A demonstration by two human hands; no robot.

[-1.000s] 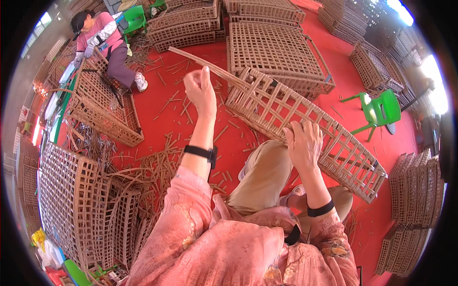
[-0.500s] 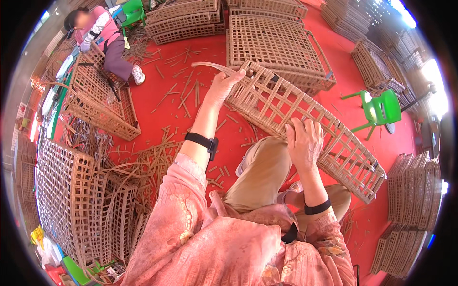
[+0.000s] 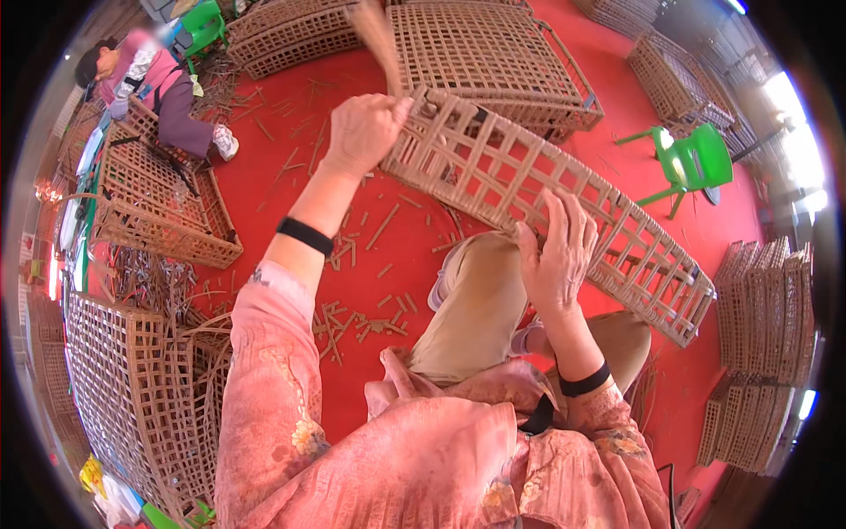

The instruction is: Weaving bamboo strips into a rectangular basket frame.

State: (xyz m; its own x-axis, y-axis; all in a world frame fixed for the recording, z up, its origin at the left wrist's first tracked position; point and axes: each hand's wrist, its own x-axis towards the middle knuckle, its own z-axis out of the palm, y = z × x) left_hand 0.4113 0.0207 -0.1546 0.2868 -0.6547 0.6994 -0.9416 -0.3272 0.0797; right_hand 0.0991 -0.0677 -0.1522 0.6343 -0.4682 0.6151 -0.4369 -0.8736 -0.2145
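Observation:
A long, narrow woven wicker basket (image 3: pixel 520 172) of brown lattice lies slanted over my lap, its far left end raised. At that end my left hand (image 3: pixel 366 132) is closed, thumb at the corner, round a flat wicker strip (image 3: pixel 381 48). The strip rises from beside the hand and is blurred by motion. My right hand (image 3: pixel 560 251) grips the basket's near side around its middle, thumb at the edge and fingers over the lattice. Part of the lattice is hidden behind that hand.
Large wicker baskets (image 3: pixel 485 53) stand ahead, others (image 3: pixel 115 379) at the left and stacks (image 3: pixel 767 309) at the right. A green chair (image 3: pixel 696 163) stands right. Cut strips (image 3: pixel 383 225) litter the red floor. A person (image 3: pixel 167 97) sits far left beside a basket (image 3: pixel 159 198).
My left hand has turned over and curled shut, shifting left and up. The loose strip has swung from pointing left to upright. My right fingers have straightened a little.

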